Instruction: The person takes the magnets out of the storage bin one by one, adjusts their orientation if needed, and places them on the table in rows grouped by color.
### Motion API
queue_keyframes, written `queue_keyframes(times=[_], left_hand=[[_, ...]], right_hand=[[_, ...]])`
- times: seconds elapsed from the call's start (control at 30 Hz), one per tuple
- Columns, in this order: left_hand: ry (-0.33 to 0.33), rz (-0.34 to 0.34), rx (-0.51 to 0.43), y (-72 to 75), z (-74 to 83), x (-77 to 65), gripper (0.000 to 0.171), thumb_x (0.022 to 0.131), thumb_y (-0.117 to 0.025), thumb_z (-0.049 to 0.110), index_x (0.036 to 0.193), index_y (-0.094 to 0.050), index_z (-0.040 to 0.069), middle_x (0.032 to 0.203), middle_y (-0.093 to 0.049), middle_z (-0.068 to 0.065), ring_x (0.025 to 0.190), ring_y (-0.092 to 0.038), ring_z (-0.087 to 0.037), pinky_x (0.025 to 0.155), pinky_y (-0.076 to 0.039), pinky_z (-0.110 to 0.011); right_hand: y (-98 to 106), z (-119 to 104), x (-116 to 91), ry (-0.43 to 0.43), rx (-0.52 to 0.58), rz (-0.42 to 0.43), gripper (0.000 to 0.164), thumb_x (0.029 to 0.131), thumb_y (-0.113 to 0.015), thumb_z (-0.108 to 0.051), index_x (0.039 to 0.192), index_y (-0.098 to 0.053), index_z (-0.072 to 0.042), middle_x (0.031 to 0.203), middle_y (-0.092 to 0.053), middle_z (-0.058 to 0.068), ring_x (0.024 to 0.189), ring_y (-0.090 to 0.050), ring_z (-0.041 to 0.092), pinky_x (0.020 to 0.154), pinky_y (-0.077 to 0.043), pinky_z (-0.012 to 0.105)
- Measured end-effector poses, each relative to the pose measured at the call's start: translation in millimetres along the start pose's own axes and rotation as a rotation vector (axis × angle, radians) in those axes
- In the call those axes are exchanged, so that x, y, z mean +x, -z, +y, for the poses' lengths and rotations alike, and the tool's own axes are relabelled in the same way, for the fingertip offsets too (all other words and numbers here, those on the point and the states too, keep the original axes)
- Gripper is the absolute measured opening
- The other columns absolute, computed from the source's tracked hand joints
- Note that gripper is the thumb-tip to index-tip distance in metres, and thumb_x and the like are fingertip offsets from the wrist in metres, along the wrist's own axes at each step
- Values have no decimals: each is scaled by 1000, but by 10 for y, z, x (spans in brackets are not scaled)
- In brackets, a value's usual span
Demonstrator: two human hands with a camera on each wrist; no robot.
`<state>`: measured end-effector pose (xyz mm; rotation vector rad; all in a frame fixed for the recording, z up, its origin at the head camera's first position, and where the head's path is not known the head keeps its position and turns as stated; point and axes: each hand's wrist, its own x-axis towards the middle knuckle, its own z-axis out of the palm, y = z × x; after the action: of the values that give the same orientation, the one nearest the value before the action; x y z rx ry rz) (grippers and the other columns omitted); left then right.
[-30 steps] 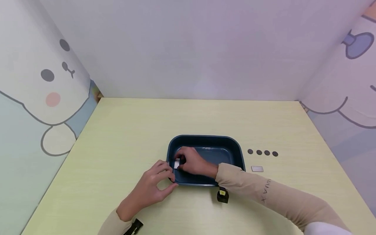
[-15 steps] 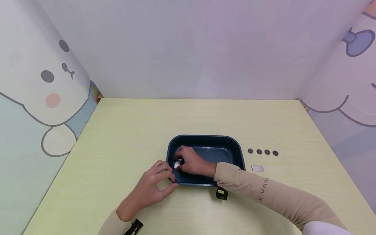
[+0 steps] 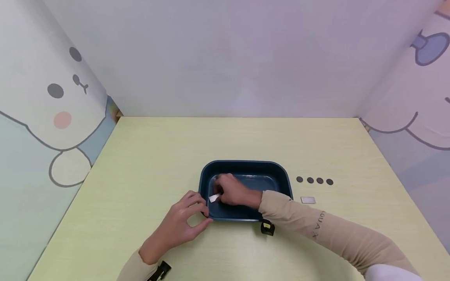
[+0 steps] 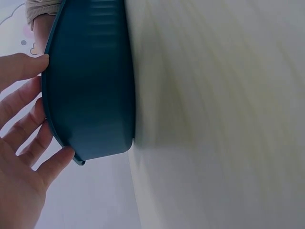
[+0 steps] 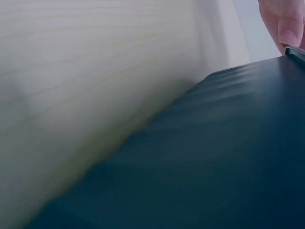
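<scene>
A dark blue rectangular basin (image 3: 251, 216) stands on the table. My left hand (image 3: 181, 222) holds its near left corner, thumb and fingertips at the rim; the left wrist view shows that hand (image 4: 24, 129) along the edge of the basin (image 4: 90, 86). Inside the basin my right hand (image 3: 230, 190) pinches a small white flat piece (image 3: 213, 198) near the left end. Its kind is too small to tell, and the fingers hide part of it. In the right wrist view, the basin's outer wall (image 5: 214, 157) blocks the right hand's work.
Several dark round discs (image 3: 310, 180) lie in a row on the table (image 3: 158, 156), right of the basin. Below them rests a small silvery rectangular plate (image 3: 308, 200). A pale wall (image 3: 225, 58) closes off the back, with printed panels at both sides.
My right hand has shifted slightly right inside the basin, and the white piece has turned to a slant and moved with it. My left hand stays at the corner.
</scene>
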<state>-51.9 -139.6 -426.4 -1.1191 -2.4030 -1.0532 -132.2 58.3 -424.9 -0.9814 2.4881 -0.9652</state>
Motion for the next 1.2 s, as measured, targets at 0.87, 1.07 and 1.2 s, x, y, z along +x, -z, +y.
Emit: queue_keyframes(times=[0.87, 1.07, 1.2], left_hand=[[12, -14, -1, 3, 0, 17, 14, 79, -76, 20, 80, -62, 21, 88, -55, 9, 91, -49, -11, 80, -43, -20], [11, -21, 11, 11, 9, 26, 14, 78, -76, 20, 79, -62, 21, 88, -55, 9, 90, -49, -11, 79, -44, -20], [10, -26, 12, 15, 12, 30, 14, 79, -76, 20, 79, -62, 21, 88, -56, 9, 90, -49, -11, 79, -44, -20]], right_hand=[[114, 59, -102, 23, 56, 58, 13, 82, -63, 6, 87, -71, -2, 82, -66, 6, 67, -58, 10, 60, -49, 21], [115, 74, -146, 35, 23, 58, 16, 74, -69, 9, 86, -70, -1, 80, -62, 7, 68, -56, 13, 59, -47, 21], [119, 71, -163, 48, 27, 58, 14, 74, -69, 8, 84, -70, -1, 79, -62, 6, 66, -55, 12, 58, -46, 21]])
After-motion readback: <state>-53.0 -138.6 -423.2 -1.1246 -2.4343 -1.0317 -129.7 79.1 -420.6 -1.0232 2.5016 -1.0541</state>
